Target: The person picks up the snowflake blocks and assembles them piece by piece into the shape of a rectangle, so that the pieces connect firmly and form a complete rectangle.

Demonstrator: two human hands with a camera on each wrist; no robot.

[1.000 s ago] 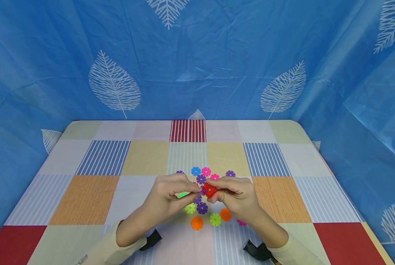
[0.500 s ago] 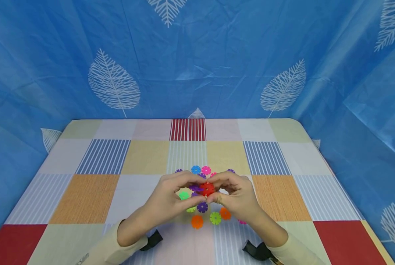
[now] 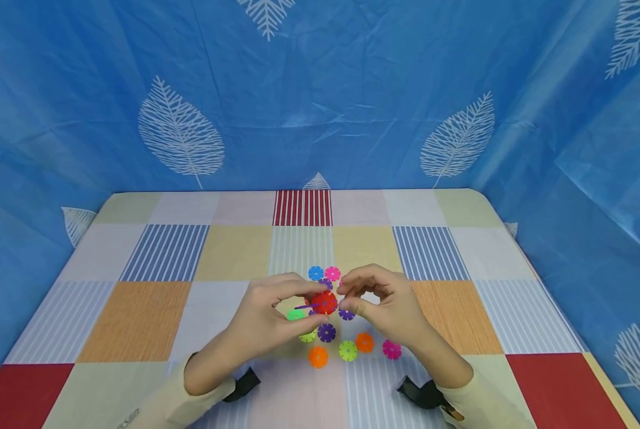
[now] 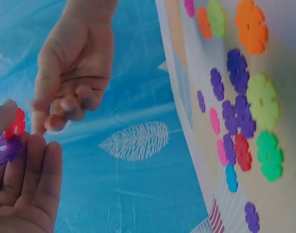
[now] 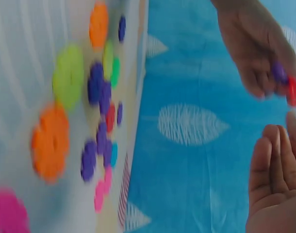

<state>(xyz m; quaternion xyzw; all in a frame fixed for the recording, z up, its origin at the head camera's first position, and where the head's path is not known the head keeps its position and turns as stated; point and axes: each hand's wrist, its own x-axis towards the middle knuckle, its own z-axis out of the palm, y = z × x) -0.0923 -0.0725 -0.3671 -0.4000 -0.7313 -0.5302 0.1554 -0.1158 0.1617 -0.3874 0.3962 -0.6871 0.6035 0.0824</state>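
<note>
Left hand point(image 3: 269, 307) pinches red disc point(image 3: 326, 302), purple disc point(image 4: 10, 151); right hand point(image 3: 388, 302) relaxed; sleeve mark point(image 3: 129, 419) illegible.

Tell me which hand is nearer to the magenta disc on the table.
Right. In the head view, the right hand appears just beyond the magenta disc; the left hand, holding the red disc, is farther off to its left.
</note>
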